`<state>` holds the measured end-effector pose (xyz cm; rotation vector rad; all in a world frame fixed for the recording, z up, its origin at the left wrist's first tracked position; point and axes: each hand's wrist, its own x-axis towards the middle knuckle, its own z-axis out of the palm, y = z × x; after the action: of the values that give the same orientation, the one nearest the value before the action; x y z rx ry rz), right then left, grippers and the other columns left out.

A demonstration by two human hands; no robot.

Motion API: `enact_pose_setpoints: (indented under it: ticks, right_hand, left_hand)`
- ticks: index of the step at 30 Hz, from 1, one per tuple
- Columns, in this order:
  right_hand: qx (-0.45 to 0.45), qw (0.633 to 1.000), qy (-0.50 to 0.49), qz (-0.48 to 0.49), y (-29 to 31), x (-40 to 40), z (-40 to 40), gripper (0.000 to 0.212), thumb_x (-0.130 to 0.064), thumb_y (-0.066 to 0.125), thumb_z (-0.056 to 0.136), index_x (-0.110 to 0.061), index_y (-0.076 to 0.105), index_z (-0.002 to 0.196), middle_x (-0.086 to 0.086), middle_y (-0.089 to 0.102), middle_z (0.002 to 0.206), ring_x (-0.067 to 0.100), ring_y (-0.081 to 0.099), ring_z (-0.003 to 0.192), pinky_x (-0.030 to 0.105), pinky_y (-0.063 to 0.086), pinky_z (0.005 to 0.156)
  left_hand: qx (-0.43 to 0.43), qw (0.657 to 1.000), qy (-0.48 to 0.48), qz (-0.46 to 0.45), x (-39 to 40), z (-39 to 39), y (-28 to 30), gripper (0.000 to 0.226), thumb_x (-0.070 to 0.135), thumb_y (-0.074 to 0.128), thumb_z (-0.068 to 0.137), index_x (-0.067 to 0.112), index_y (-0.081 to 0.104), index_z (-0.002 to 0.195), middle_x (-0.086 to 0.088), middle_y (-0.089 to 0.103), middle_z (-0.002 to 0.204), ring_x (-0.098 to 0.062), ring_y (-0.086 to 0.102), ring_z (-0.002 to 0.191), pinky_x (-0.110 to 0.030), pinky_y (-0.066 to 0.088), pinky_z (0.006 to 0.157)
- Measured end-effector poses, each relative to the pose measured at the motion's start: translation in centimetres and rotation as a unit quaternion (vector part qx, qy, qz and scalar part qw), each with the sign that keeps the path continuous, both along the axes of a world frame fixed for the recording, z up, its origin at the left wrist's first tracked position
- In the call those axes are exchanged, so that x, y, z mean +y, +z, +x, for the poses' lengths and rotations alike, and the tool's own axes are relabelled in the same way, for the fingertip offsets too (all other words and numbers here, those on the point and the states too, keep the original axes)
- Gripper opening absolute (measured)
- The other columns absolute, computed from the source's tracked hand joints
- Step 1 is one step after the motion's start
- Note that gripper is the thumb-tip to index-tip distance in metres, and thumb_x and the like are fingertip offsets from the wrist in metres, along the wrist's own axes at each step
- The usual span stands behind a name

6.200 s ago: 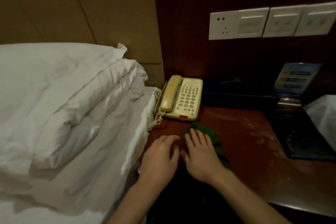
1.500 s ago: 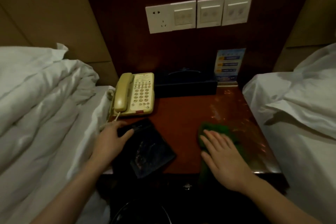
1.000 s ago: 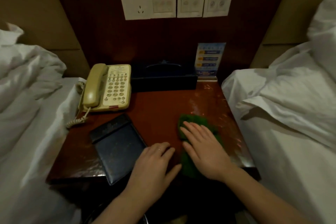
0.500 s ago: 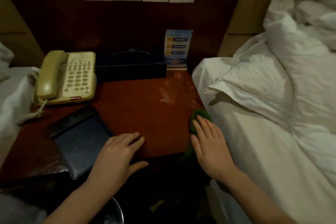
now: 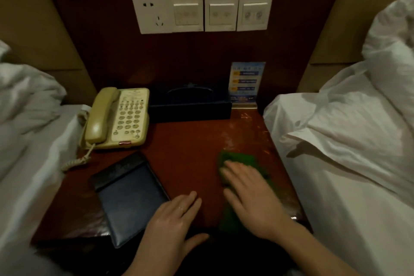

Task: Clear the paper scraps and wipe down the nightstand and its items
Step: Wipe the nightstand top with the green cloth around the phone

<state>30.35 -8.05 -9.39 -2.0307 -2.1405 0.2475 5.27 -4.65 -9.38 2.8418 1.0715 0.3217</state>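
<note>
Green cloth (image 5: pixel 243 160) flat under right hand (image 5: pixel 251 195), fingers straight, pressing it onto nightstand (image 5: pixel 192 150) near right edge (cloth's tail over front lip). Left hand (image 5: pixel 172 222) just beside, released, fingers spread on wood, touching dark folder (image 5: pixel 127 197) at left. Beyond left hand: beige phone (image 5: pixel 118 119), black tissue box (image 5: pixel 190 105).

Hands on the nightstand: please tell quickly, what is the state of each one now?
Left hand: open, fingers flat on the dark red wooden nightstand.
Right hand: open, pressing the green cleaning cloth.
</note>
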Motion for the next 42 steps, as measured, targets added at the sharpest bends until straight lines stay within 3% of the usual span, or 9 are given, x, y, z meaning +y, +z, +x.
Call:
enact_pose_setpoints:
  ticks: [3,8,13,16,19,24,29,36,42]
  right_hand:
    - [-0.033,0.995,-0.092,0.013,-0.8,2.3,5.6,0.069,-0.062,0.004,0.103,-0.030,0.018,0.163,-0.007,0.011,0.171,0.012,0.005,0.157,0.038,0.006,0.128]
    - [-0.052,0.989,-0.137,0.024,-1.4,5.4,6.7,0.071,-0.057,0.009,0.103,-0.019,0.030,0.160,0.004,0.024,0.168,0.023,0.019,0.155,0.044,0.013,0.127]
    - [-0.048,0.986,-0.159,0.013,-0.9,6.4,2.9,0.075,-0.057,0.001,0.102,-0.018,0.023,0.162,0.004,0.015,0.170,0.024,0.010,0.157,0.044,0.005,0.128]
    - [-0.019,0.997,-0.080,0.007,-0.7,5.5,0.1,0.071,-0.059,0.000,0.103,-0.024,0.015,0.164,-0.003,0.004,0.171,0.016,-0.003,0.157,0.041,-0.001,0.128]
    - [-0.015,0.999,-0.033,-0.006,-0.2,4.0,-0.1,0.066,-0.061,0.002,0.105,-0.032,0.006,0.163,-0.013,-0.007,0.170,0.007,-0.016,0.155,0.038,-0.004,0.128]
    - [-0.015,0.999,-0.047,-0.011,0.1,4.0,4.1,0.067,-0.067,0.006,0.103,-0.037,0.012,0.163,-0.017,-0.003,0.170,0.003,-0.009,0.155,0.036,0.001,0.128]
    - [-0.030,0.979,-0.203,0.015,-0.5,9.4,5.7,0.077,-0.061,0.001,0.100,-0.023,0.021,0.162,0.001,0.014,0.171,0.021,0.009,0.157,0.043,0.004,0.128]
    - [-0.004,0.999,-0.045,0.014,-0.2,8.7,0.6,0.064,-0.059,0.005,0.107,-0.030,0.008,0.164,-0.010,-0.004,0.170,0.009,-0.011,0.156,0.037,-0.005,0.128]
    - [-0.032,0.987,-0.152,0.026,-0.2,9.8,7.1,0.072,-0.063,0.004,0.102,-0.028,0.019,0.163,-0.004,0.011,0.171,0.015,0.005,0.157,0.038,0.003,0.128]
  left_hand:
    - [-0.007,1.000,0.004,-0.022,0.1,-0.4,0.3,0.066,0.072,0.049,0.084,0.027,0.080,0.122,0.008,0.074,0.131,-0.012,0.073,0.111,-0.030,0.058,0.093]
    - [0.015,0.993,0.112,-0.028,1.9,-3.9,1.5,0.061,0.071,0.037,0.099,0.035,0.063,0.142,0.009,0.051,0.154,-0.020,0.054,0.138,-0.041,0.051,0.107]
    - [0.033,0.969,0.223,-0.098,2.2,-5.6,1.4,0.088,0.090,0.016,0.093,0.043,0.003,0.166,0.006,0.001,0.175,-0.020,0.005,0.162,-0.042,0.015,0.130]
    - [0.043,0.968,0.236,-0.075,2.5,-6.5,1.0,0.097,0.092,0.010,0.090,0.033,0.027,0.165,0.001,0.028,0.171,-0.023,0.030,0.157,-0.043,0.029,0.124]
    - [0.048,0.983,0.169,-0.049,2.8,-6.1,0.2,0.088,0.085,0.026,0.096,0.023,0.057,0.151,-0.003,0.057,0.154,-0.026,0.058,0.137,-0.044,0.050,0.108]
    - [0.027,0.999,0.039,0.016,3.2,-4.7,-1.0,0.076,0.081,0.042,0.097,0.032,0.051,0.154,0.008,0.048,0.160,-0.012,0.039,0.144,-0.032,0.027,0.114]
    - [-0.070,0.997,0.034,0.021,3.8,-5.0,-1.8,0.050,0.060,0.047,0.103,0.038,0.059,0.147,0.013,0.051,0.157,-0.010,0.049,0.140,-0.034,0.034,0.113]
    - [-0.135,0.989,0.047,0.044,4.4,-4.8,-3.2,0.046,0.054,0.040,0.104,0.036,0.071,0.133,0.009,0.062,0.145,-0.009,0.057,0.130,-0.032,0.041,0.105]
    - [-0.161,0.985,0.043,0.043,4.7,-4.5,-3.0,0.042,0.038,0.060,0.087,0.037,0.075,0.126,0.010,0.067,0.138,-0.008,0.059,0.125,-0.027,0.037,0.108]
